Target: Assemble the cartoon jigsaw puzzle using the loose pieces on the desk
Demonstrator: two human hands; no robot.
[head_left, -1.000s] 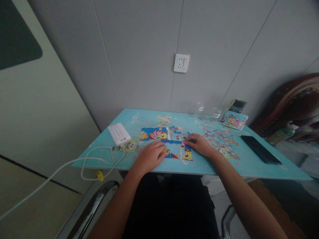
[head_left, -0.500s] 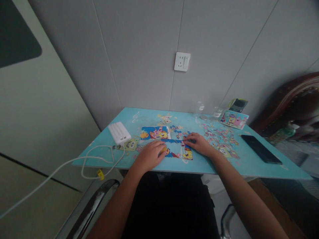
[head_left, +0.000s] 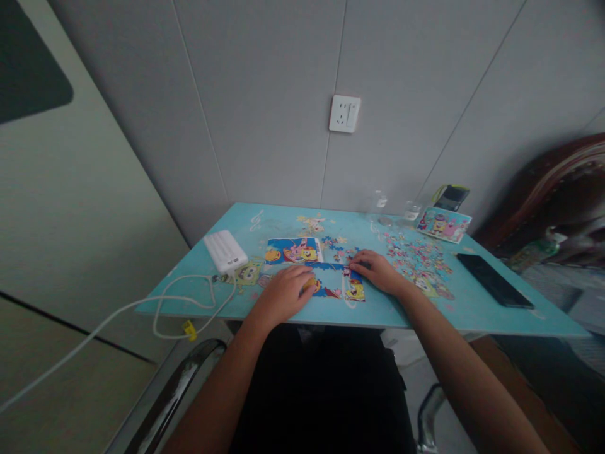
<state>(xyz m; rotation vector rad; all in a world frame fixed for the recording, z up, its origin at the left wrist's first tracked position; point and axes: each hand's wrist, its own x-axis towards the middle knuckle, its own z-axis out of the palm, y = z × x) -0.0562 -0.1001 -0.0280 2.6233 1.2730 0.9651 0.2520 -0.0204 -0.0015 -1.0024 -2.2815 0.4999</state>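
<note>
A partly joined jigsaw puzzle (head_left: 331, 292), a blue border with cartoon figures around a bare middle, lies near the table's front edge. My left hand (head_left: 286, 295) rests over its left end, fingers curved and thumb apart, covering that side. At the upper right corner, the fingertips of my right hand (head_left: 378, 272) are pinched together on a jigsaw piece (head_left: 348, 271), which they partly hide. Just behind the border lies a picture card (head_left: 293, 251) with a yellow cartoon character. Several loose jigsaw pieces (head_left: 334, 242) are scattered behind my right hand.
A larger spread of loose pieces (head_left: 416, 255) covers the right of the light-blue table (head_left: 278, 217). A black phone (head_left: 494, 280) lies farther right. At the left is a white power bank (head_left: 225, 250) with a cable (head_left: 184, 296). A second picture card (head_left: 444, 224) leans at the back right.
The view has tilted slightly, so everything sits a little higher in the picture. My hands have stayed nearly still on the puzzle.
</note>
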